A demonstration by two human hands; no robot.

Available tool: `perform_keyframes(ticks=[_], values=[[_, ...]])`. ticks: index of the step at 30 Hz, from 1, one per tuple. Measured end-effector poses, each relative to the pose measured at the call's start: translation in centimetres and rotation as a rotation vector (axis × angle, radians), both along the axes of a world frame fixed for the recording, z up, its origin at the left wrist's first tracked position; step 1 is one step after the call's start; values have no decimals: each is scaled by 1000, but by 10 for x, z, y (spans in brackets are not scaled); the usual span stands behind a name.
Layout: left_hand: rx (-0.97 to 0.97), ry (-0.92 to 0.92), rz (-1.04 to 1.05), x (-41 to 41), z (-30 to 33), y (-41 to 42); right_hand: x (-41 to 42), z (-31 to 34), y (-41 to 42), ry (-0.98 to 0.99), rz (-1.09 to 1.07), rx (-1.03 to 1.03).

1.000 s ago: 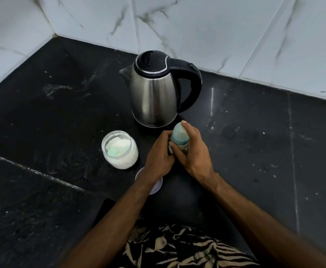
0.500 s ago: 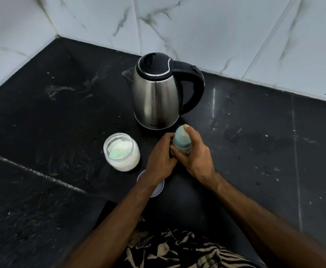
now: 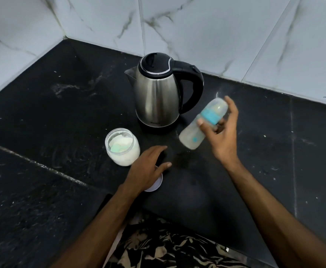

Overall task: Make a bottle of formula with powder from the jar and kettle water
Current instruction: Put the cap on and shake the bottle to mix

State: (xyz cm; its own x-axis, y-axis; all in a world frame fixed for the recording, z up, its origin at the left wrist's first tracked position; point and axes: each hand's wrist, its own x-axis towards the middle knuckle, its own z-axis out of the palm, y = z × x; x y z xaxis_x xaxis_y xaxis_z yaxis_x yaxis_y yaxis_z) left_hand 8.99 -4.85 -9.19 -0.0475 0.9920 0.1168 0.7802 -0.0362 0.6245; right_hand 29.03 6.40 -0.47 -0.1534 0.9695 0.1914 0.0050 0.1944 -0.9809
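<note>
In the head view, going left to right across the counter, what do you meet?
Open powder jar → left hand over a white lid → kettle → tilted bottle → right hand holding it.

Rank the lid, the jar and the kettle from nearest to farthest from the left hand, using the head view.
1. Lid: white, partly under the left hand.
2. Jar: open, just left of the hand, on the counter.
3. Kettle: farther back, toward the wall.

left hand [image 3: 148, 167]: flat, fingers spread, low | right hand [image 3: 223, 130]: raised, fingers curled, apparently gripping
</note>
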Motion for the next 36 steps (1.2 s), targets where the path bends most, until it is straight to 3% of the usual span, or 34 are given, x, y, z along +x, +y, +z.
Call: perform_keyframes(ticks=[4, 10, 16, 18, 21, 23, 27, 29, 32, 33, 36], values=[[21, 57, 32, 2, -6, -1, -8, 10, -8, 257, -120, -200], [80, 126, 27, 4, -14, -1, -5, 5, -34, -29, 314, -171], [91, 178, 70, 9, -9, -1, -12, 20, -15, 446, -59, -347], [88, 192, 60, 8, -13, 0, -12, 14, -28, 344, 56, -345], [56, 223, 16, 4, -21, 3, -10, 6, -46, 6, 376, -220], [86, 218, 32, 5, -19, 2, -12, 9, -43, 50, 311, -187], [172, 232, 55, 10, -10, -1, -18, 24, -31, 451, -104, -340], [160, 213, 60, 10, -11, 0, -19, 23, -40, 401, -31, -359], [115, 230, 48, 10, -12, 0, -18, 13, -57, 32, 292, -312], [115, 245, 41, 10, -12, -1, -17, 11, -59, -9, 331, -295], [162, 212, 58, 10, -12, 1, -23, 19, -53, 217, 123, -295]])
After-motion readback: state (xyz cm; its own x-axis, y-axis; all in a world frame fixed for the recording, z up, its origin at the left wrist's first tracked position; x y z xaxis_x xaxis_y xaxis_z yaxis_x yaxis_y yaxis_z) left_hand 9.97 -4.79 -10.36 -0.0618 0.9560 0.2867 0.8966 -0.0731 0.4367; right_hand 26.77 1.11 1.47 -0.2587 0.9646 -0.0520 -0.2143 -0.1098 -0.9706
